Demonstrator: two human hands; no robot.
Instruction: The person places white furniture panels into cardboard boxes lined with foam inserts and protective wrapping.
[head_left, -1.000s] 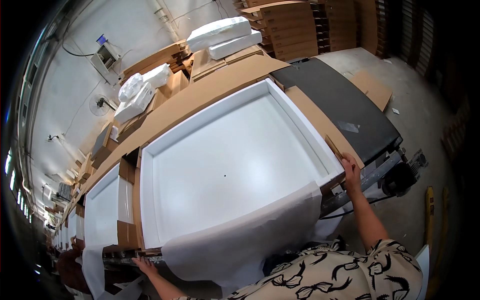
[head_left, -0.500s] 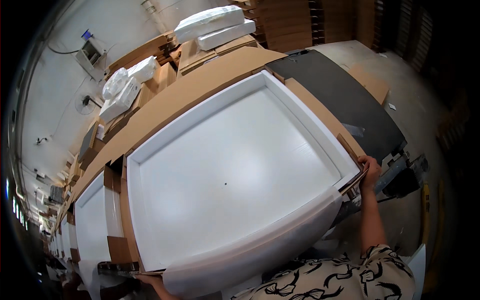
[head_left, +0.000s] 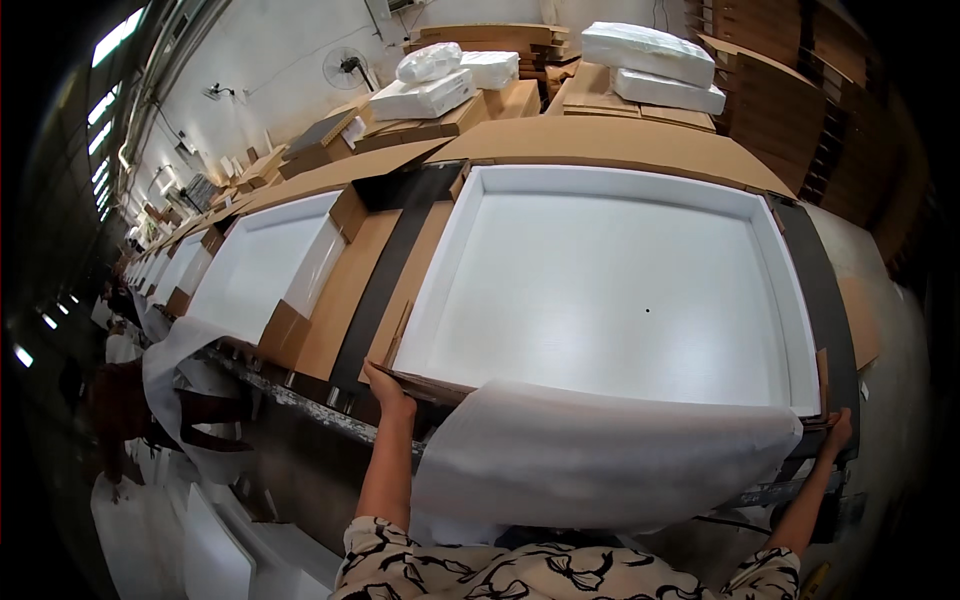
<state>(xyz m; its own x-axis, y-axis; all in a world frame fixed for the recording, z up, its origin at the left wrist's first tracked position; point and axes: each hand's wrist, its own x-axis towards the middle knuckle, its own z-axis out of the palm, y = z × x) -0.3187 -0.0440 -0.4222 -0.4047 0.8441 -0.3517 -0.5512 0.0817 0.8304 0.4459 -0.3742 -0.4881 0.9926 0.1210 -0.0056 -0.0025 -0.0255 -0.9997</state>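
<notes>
We see, from above, a large white square tray (head_left: 620, 290) with a raised rim, nested in a shallow cardboard carton (head_left: 600, 145) on a long bench (head_left: 300, 400). It fills the view ahead of both hands and lies between them. Over its near edge hangs a white foam wrapping sheet (head_left: 590, 460), draped down toward our body, so the tray looks seated in its carton but not yet covered; wrapping and closing appear to remain.

Our left hand (head_left: 388, 390) is curled closed on the near left corner of the carton, fingers hooked over a loose cardboard flap (head_left: 425, 385). Our right hand (head_left: 838, 432) grips the near right corner, fingers wrapped round the edge beside a dark strip (head_left: 825, 300).

Left of the left hand, past a bare cardboard panel (head_left: 345, 290), sits a second white tray (head_left: 255, 270), with more receding beyond. Far beyond the hands, white wrapped bundles (head_left: 650, 60) rest on stacked cartons.

Room is tight on the left, where cartons adjoin; right of the right hand the floor (head_left: 880, 330) lies open.
</notes>
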